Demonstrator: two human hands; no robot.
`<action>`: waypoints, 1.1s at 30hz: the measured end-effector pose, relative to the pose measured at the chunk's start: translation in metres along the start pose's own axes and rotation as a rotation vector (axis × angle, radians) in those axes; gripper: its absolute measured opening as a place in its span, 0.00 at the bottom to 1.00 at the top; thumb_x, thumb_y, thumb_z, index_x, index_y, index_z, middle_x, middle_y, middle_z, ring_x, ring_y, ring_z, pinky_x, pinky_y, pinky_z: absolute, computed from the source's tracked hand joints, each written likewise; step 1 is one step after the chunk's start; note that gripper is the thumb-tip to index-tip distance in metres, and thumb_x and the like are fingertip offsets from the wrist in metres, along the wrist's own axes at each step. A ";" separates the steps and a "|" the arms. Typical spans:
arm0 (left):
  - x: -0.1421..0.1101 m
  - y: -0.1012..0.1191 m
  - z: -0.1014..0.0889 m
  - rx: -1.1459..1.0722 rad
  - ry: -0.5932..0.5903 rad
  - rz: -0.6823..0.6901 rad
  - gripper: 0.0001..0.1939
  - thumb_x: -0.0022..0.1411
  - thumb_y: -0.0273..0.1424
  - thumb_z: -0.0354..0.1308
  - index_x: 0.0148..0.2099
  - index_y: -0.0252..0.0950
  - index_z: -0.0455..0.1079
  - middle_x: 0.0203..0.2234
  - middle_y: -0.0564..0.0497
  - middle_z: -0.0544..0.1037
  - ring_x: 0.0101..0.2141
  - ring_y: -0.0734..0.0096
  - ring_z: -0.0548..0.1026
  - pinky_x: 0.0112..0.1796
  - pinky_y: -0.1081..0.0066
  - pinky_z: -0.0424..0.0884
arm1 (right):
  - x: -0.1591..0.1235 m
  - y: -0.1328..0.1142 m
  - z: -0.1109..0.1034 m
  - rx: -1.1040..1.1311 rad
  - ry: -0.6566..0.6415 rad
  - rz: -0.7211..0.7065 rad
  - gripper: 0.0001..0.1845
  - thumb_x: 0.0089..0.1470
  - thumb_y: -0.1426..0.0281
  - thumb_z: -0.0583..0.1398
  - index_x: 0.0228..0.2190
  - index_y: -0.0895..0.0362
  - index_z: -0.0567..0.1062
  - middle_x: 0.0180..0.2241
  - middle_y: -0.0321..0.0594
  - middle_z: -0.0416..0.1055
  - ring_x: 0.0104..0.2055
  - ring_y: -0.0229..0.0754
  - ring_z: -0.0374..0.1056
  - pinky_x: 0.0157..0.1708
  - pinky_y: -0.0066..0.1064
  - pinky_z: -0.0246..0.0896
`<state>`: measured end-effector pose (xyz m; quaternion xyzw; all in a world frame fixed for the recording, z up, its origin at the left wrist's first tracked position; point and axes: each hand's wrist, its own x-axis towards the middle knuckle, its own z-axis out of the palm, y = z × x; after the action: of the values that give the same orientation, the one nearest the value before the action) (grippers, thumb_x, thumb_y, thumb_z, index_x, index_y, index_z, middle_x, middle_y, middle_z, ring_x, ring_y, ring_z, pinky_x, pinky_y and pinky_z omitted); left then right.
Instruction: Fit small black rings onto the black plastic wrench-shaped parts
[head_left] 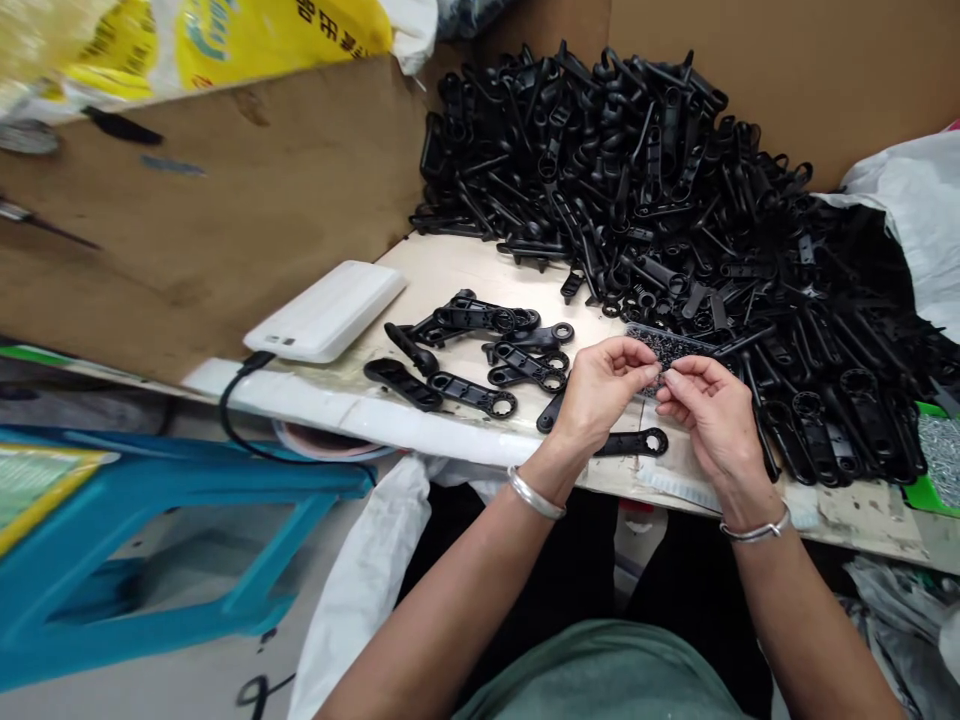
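My left hand (606,388) and my right hand (705,408) almost meet over the front part of the worktable, each with thumb and forefinger pinched. Whatever sits between the fingertips is too small to make out. Right behind them is a shallow clear tray (664,347) of tiny dark parts, partly covered by my fingers. Under my left wrist lies a black plastic handle with a toothed ring end (634,442). Several similar black handles (472,393) lie loosely to the left of my hands.
A large heap of black plastic parts (600,170) fills the back and right. A white power bank (326,310) with a black cable lies at left by the cardboard wall (225,210). A green tray of small metal pieces (939,460) stands far right; a blue stool (172,550) is lower left.
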<state>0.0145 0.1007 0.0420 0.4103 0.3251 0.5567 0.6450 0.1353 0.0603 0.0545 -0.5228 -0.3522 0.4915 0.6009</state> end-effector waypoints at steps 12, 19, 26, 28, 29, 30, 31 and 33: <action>-0.007 0.007 0.000 -0.020 0.081 -0.031 0.06 0.47 0.21 0.63 0.31 0.31 0.72 0.23 0.55 0.74 0.22 0.80 0.71 0.24 0.80 0.68 | 0.009 0.009 -0.007 -0.923 -0.030 -0.570 0.07 0.54 0.72 0.58 0.31 0.54 0.77 0.32 0.38 0.76 0.33 0.43 0.70 0.37 0.36 0.65; -0.026 0.011 0.001 -0.169 0.061 -0.112 0.11 0.43 0.24 0.68 0.31 0.30 0.72 0.23 0.53 0.76 0.24 0.78 0.74 0.26 0.79 0.70 | -0.005 -0.002 -0.020 -0.337 -0.071 -0.221 0.09 0.44 0.67 0.69 0.29 0.55 0.78 0.28 0.35 0.75 0.25 0.37 0.68 0.26 0.29 0.66; -0.042 0.011 0.010 -0.253 0.022 -0.181 0.14 0.40 0.26 0.72 0.31 0.31 0.72 0.24 0.52 0.78 0.24 0.77 0.75 0.29 0.77 0.73 | -0.032 -0.006 -0.023 0.010 -0.076 -0.083 0.12 0.37 0.70 0.74 0.27 0.55 0.79 0.26 0.35 0.75 0.25 0.35 0.70 0.28 0.27 0.71; -0.045 0.010 0.012 -0.256 0.028 -0.188 0.15 0.40 0.26 0.72 0.31 0.31 0.72 0.24 0.52 0.78 0.24 0.77 0.75 0.29 0.77 0.74 | -0.035 -0.005 -0.024 0.031 -0.060 -0.075 0.12 0.37 0.70 0.74 0.27 0.55 0.79 0.26 0.35 0.76 0.25 0.36 0.71 0.29 0.28 0.72; -0.047 0.010 0.013 -0.252 0.032 -0.190 0.15 0.40 0.27 0.72 0.30 0.31 0.72 0.24 0.52 0.78 0.24 0.77 0.75 0.29 0.77 0.74 | -0.037 -0.004 -0.025 0.035 -0.055 -0.075 0.12 0.37 0.70 0.74 0.27 0.55 0.79 0.27 0.35 0.76 0.25 0.36 0.71 0.29 0.28 0.72; -0.048 0.009 0.014 -0.247 0.037 -0.193 0.15 0.40 0.27 0.72 0.30 0.31 0.72 0.24 0.52 0.78 0.24 0.77 0.75 0.29 0.77 0.73 | -0.038 -0.003 -0.025 0.033 -0.048 -0.081 0.12 0.37 0.69 0.73 0.27 0.55 0.79 0.27 0.35 0.76 0.25 0.37 0.71 0.29 0.29 0.73; -0.049 0.009 0.014 -0.244 0.042 -0.195 0.15 0.40 0.27 0.73 0.30 0.31 0.72 0.24 0.52 0.78 0.24 0.77 0.75 0.29 0.77 0.73 | -0.039 -0.001 -0.026 0.023 -0.042 -0.093 0.11 0.38 0.69 0.73 0.27 0.55 0.79 0.28 0.35 0.76 0.26 0.37 0.72 0.30 0.29 0.73; -0.051 0.007 0.016 -0.245 0.054 -0.199 0.15 0.40 0.28 0.73 0.30 0.31 0.72 0.24 0.52 0.78 0.25 0.77 0.75 0.29 0.77 0.73 | -0.040 0.003 -0.027 -0.024 -0.015 -0.139 0.11 0.40 0.69 0.72 0.28 0.55 0.79 0.28 0.35 0.76 0.28 0.38 0.72 0.31 0.30 0.73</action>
<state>0.0166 0.0479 0.0538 0.2795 0.3110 0.5363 0.7332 0.1493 0.0143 0.0494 -0.5006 -0.3980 0.4482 0.6246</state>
